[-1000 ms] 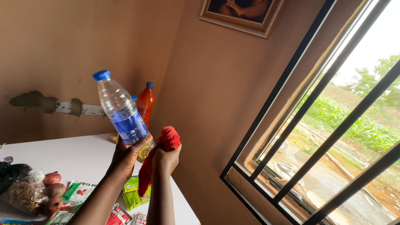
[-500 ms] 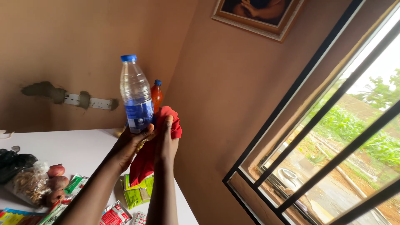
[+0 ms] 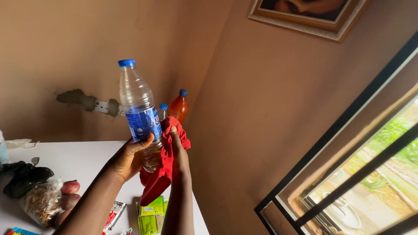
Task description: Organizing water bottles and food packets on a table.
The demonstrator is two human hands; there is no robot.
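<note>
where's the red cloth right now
In the head view, the red cloth is in the right hand, pressed against the clear bottle that the left hand holds up above the white table.

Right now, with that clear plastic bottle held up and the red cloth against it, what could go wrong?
1. The left hand grips the clear plastic bottle with the blue cap and label only near its base, tilted; rubbing might tip it loose.
2. It hangs above the white table's edge, so a slip could drop it to the floor.
3. The red cloth under the right hand dangles; it might brush the orange bottle behind.
</note>
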